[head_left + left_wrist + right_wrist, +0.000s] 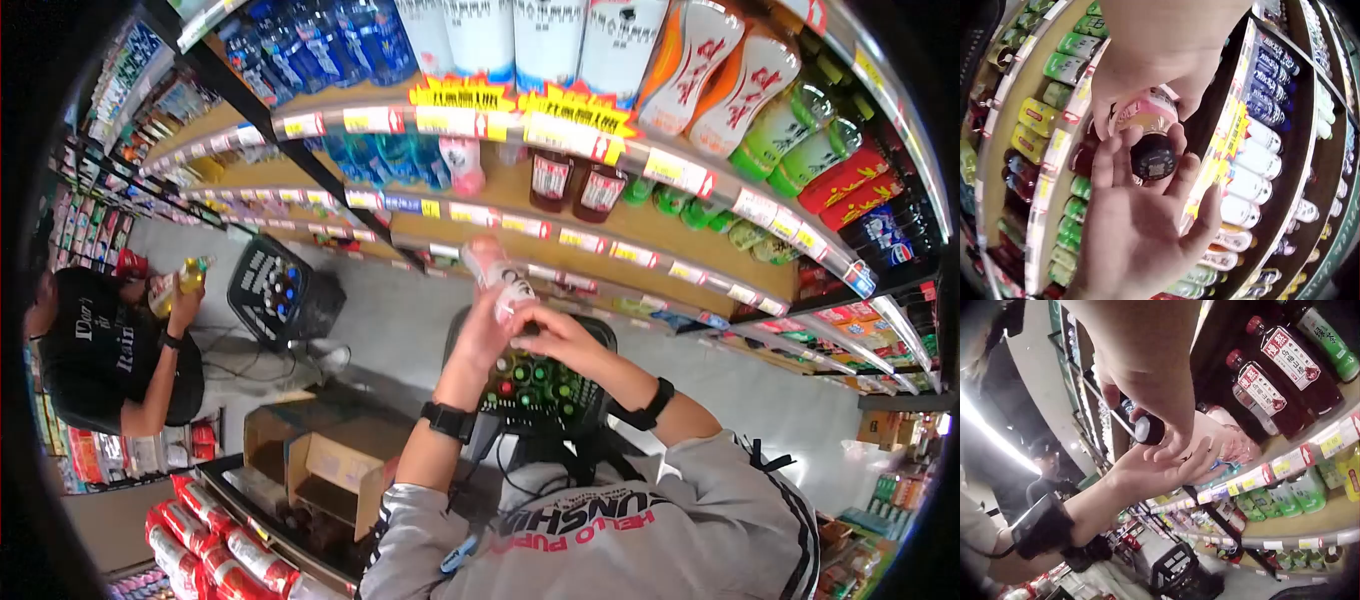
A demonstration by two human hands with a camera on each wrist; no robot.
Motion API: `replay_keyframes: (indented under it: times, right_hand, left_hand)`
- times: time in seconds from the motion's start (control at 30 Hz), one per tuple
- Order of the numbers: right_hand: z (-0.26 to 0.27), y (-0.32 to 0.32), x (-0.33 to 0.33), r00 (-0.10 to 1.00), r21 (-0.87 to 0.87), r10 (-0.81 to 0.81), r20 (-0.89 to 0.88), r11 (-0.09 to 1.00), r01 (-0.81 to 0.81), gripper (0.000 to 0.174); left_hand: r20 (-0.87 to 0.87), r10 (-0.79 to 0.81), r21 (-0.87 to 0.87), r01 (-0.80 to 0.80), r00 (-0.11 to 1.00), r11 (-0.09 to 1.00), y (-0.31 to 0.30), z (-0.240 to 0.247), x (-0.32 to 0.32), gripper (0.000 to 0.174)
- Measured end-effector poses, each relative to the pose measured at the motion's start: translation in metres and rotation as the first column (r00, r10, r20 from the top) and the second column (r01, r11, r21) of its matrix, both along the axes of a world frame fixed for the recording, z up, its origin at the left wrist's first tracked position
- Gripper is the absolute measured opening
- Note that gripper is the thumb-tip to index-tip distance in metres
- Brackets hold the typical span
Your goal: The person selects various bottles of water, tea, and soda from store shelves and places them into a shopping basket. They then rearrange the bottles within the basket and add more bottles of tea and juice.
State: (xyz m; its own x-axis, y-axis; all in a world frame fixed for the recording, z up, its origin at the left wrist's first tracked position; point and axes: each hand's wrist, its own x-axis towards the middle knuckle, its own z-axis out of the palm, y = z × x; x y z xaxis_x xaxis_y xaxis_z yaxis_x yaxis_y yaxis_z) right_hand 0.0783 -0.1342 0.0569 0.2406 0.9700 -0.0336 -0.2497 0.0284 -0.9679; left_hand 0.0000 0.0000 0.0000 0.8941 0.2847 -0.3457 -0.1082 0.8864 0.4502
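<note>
A bottle of pink drink [488, 262] with a white-lettered label is held out in front of the body in the head view. My left hand [482, 335] grips it round the body. Fingers of my right hand [553, 335] curl round its neck end. The bottle's dark cap [1153, 157] faces the camera in the left wrist view, between fingertips of the right hand [1141, 231]. In the right wrist view the cap [1149, 429] pokes out below the right hand [1154, 381], while the left hand [1141, 472] hides much of the bottle.
Shelves of drinks curve across the front, with price rails [470, 122] along their edges. Below the hands stands a black basket [590, 395] holding several bottles. Another basket [285, 290] is on the floor at left, near a person in black [95, 350]. Cardboard boxes [330, 465] sit behind left.
</note>
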Motion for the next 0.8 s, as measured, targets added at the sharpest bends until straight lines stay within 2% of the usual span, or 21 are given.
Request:
replay_keyframes:
  times: [0.03, 0.07, 0.1, 0.17, 0.2, 0.23, 0.3, 0.33, 0.37, 0.43, 0.47, 0.5, 0.53, 0.57, 0.63, 0.67, 0.7, 0.77, 0.8]
  right_hand:
    - [0.002, -0.013, -0.011, 1.0, -0.061, 0.017, -0.017, 0.998, -0.018, 0.01]
    - [0.003, -0.024, -0.023, 0.998, -0.14, 0.03, -0.054, 0.989, -0.037, 0.012]
    - [-0.029, -0.039, -0.03, 0.998, -0.119, 0.043, -0.034, 0.992, -0.047, 0.012]
    - [-0.071, -0.058, -0.048, 0.997, -0.047, 0.069, 0.027, 0.997, -0.067, 0.013]
    - [-0.088, -0.07, -0.058, 0.988, -0.175, 0.101, -0.119, 0.977, -0.121, 0.011]
    - [-0.106, -0.081, -0.067, 0.976, -0.391, 0.035, -0.216, 0.913, -0.119, 0.011]
    - [-0.127, -0.099, -0.077, 0.947, -0.365, 0.091, -0.309, 0.908, -0.206, 0.01]
    - [-0.138, -0.108, -0.084, 0.915, -0.374, 0.046, -0.401, 0.904, -0.209, 0.009]
    - [-0.15, -0.114, -0.087, 0.921, -0.396, 0.036, -0.388, 0.896, -0.202, 0.01]
    - [-0.167, -0.126, -0.092, 0.932, -0.44, 0.016, -0.362, 0.879, -0.186, 0.012]
    - [-0.175, -0.13, -0.093, 0.959, -0.581, -0.057, -0.278, 0.805, -0.12, 0.014]
    - [-0.191, -0.133, -0.094, 0.964, -0.624, -0.081, -0.254, 0.776, -0.099, 0.013]
    - [-0.215, -0.138, -0.095, 0.983, -0.636, -0.056, -0.174, 0.769, -0.069, 0.013]
    - [-0.239, -0.143, -0.093, 0.996, -0.646, -0.027, -0.089, 0.763, -0.037, 0.012]
    - [-0.273, -0.144, -0.086, 0.991, -0.726, 0.033, 0.13, 0.684, 0.072, 0.015]
    - [-0.294, -0.144, -0.082, 0.979, -0.722, 0.017, 0.203, 0.678, 0.138, 0.018]
    - [-0.297, -0.138, -0.068, 0.946, -0.745, 0.143, 0.29, 0.654, 0.13, 0.02]
    - [-0.34, -0.137, -0.053, 0.921, -0.736, 0.107, 0.375, 0.638, 0.226, 0.02]
    - [-0.362, -0.137, -0.044, 0.899, -0.711, 0.084, 0.43, 0.646, 0.279, 0.021]
  left_hand:
    - [-0.019, -0.023, -0.052, 0.022, 1.0, 0.998, -0.013, -0.005, -0.013, 0.044]
    - [-0.11, -0.063, -0.054, 0.058, 0.992, 0.997, -0.027, -0.013, -0.027, 0.034]
    - [-0.145, -0.122, -0.151, 0.1, 0.982, 0.984, -0.047, -0.052, -0.039, 0.032]
    - [-0.179, -0.235, -0.316, 0.17, 0.955, 0.933, -0.078, -0.092, -0.07, 0.03]
    - [-0.274, -0.317, -0.427, 0.181, 0.908, 0.886, -0.091, -0.102, -0.083, 0.033]
    - [-0.175, -0.439, -0.418, 0.337, 0.881, 0.844, -0.103, -0.118, -0.093, 0.034]
    - [-0.045, -0.47, -0.468, 0.397, 0.881, 0.789, -0.128, -0.146, -0.111, 0.036]
    - [-0.009, -0.461, -0.52, 0.389, 0.887, 0.76, -0.138, -0.154, -0.117, 0.036]
    - [-0.093, -0.466, -0.512, 0.359, 0.88, 0.78, -0.145, -0.162, -0.123, 0.034]
    - [-0.258, -0.471, -0.49, 0.306, 0.844, 0.816, -0.15, -0.146, -0.121, 0.031]
    - [-0.268, -0.467, -0.496, 0.295, 0.843, 0.817, -0.152, -0.155, -0.122, 0.026]
    - [-0.309, -0.478, -0.335, 0.376, 0.822, 0.864, -0.156, -0.212, -0.144, 0.022]
    - [-0.411, -0.497, -0.015, 0.54, 0.764, 0.842, -0.151, -0.218, -0.146, 0.02]
    - [-0.512, -0.475, 0.289, 0.664, 0.716, 0.689, -0.145, -0.225, -0.145, 0.02]
    - [-0.504, -0.34, 0.415, 0.568, 0.794, 0.71, -0.146, -0.277, -0.177, 0.036]
    - [-0.546, -0.281, 0.361, 0.525, 0.789, 0.771, -0.146, -0.282, -0.179, 0.041]
    - [-0.586, -0.219, 0.312, 0.467, 0.78, 0.827, -0.147, -0.286, -0.181, 0.046]
    - [-0.761, -0.172, -0.007, 0.257, 0.626, 0.966, -0.138, -0.241, -0.163, 0.047]
    - [-0.791, -0.126, 0.014, 0.225, 0.598, 0.974, -0.141, -0.26, -0.171, 0.046]
